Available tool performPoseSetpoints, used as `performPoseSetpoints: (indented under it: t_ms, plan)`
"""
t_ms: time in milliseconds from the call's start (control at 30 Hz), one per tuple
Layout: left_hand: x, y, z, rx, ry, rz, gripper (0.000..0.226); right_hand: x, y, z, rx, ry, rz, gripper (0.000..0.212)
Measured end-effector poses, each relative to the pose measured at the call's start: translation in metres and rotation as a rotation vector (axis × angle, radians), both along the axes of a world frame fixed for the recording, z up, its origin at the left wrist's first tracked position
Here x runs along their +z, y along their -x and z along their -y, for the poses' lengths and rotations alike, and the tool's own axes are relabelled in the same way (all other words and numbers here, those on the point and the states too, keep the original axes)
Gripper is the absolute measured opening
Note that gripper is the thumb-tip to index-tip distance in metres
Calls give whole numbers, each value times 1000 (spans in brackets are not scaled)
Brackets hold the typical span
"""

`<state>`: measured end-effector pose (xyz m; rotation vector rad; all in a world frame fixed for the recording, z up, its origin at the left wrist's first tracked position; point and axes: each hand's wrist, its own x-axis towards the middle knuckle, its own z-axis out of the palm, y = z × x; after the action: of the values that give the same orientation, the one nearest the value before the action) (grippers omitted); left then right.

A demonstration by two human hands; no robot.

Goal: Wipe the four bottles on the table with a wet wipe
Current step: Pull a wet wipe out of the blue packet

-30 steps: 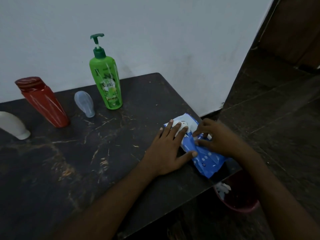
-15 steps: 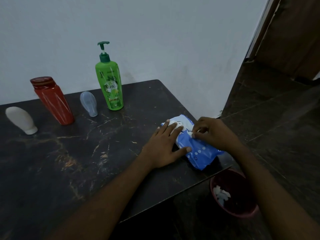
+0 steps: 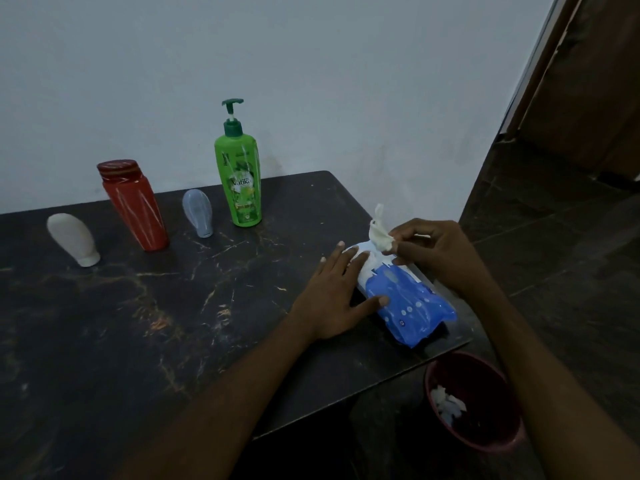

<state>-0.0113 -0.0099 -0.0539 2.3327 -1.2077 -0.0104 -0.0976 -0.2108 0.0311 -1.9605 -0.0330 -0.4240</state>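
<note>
Pack (image 3: 408, 306): left side covered by left hand (image 3: 336, 299); opening masked by wipe (image 3: 379, 233) and right hand (image 3: 433, 251). Bin (image 3: 428, 379) below pack: right rim behind right arm (image 3: 554, 393). Table (image 3: 138, 323) cut off at left edge. Green bottle (image 3: 240, 181), left of pack: small print illegible.

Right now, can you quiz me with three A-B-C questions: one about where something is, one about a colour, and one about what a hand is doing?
1. Where is the bin from the table?
A. on it
B. on the floor beside it
C. behind it

2. What colour is the pump bottle?
A. red
B. green
C. blue

3. What is the right hand doing?
A. pinching a wipe above the pack
B. lying flat
C. holding a bottle

Answers: 1 B, the bin stands on the floor by the table's near corner; 2 B, body and pump are green; 3 A, its fingers pinch the white wipe.
</note>
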Motion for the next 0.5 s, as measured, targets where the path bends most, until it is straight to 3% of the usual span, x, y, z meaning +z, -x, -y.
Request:
performPoseSetpoints:
  t_ms: [200, 500]
  plan:
    - [6, 5, -38, 103, 230, -49, 89, 2, -9, -35, -19, 123, 42, 4]
    - [18, -2, -154, 287, 199, 72, 86, -3, -39, -119, 99, 65, 60, 17]
